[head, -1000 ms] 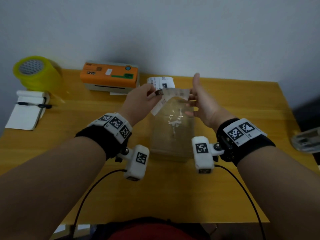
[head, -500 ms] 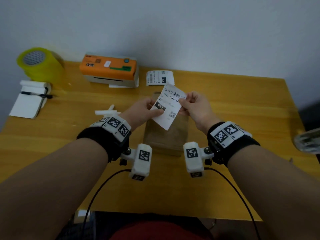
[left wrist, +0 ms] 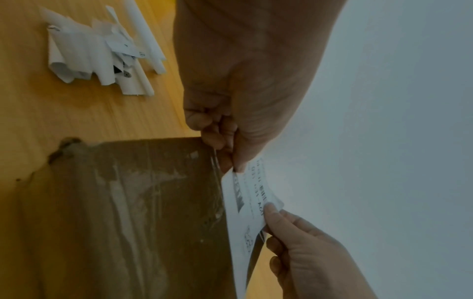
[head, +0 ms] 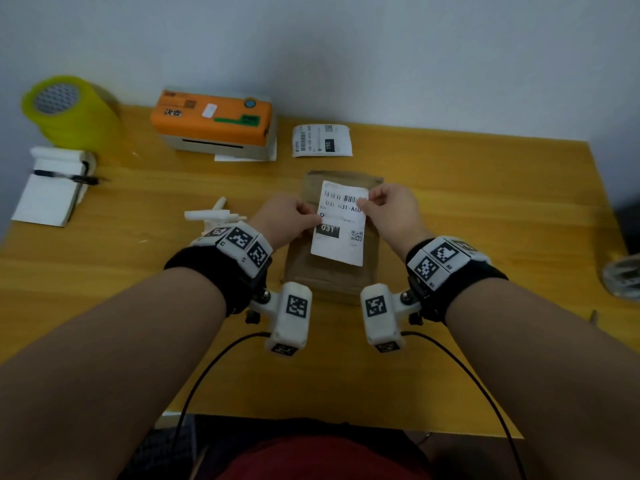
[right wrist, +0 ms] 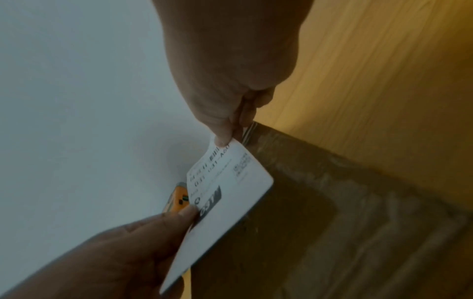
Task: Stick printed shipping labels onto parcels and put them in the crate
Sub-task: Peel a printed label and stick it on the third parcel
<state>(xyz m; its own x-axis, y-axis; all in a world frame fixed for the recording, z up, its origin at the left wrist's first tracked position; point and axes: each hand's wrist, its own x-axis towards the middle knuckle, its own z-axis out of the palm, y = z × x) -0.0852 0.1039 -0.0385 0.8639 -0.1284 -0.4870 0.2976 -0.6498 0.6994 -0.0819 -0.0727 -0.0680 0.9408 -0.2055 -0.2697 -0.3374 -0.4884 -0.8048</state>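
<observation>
A white shipping label (head: 341, 223) with a barcode and a black "031" block hangs just above a flat brown parcel (head: 301, 265) lying mid-table. My left hand (head: 289, 221) pinches the label's left edge, seen close in the left wrist view (left wrist: 230, 161). My right hand (head: 388, 211) pinches its top right corner (right wrist: 225, 137). The label (right wrist: 225, 202) tilts over the parcel (right wrist: 332, 232), its lower end free. The parcel's taped top (left wrist: 128, 212) shows in the left wrist view. A second printed label (head: 322, 140) lies flat behind the parcel.
An orange label printer (head: 213, 121) stands at the back, a yellow tape roll (head: 65, 110) at the back left, and a notepad with a pen (head: 52, 188) at the left edge. Peeled backing scraps (head: 211, 214) lie left of my left hand. A grey object (head: 623, 278) sits at the right edge.
Both hands have turned the label print-side up and brought it down from in front of the camera to just over the parcel, straightening it along the parcel's length.
</observation>
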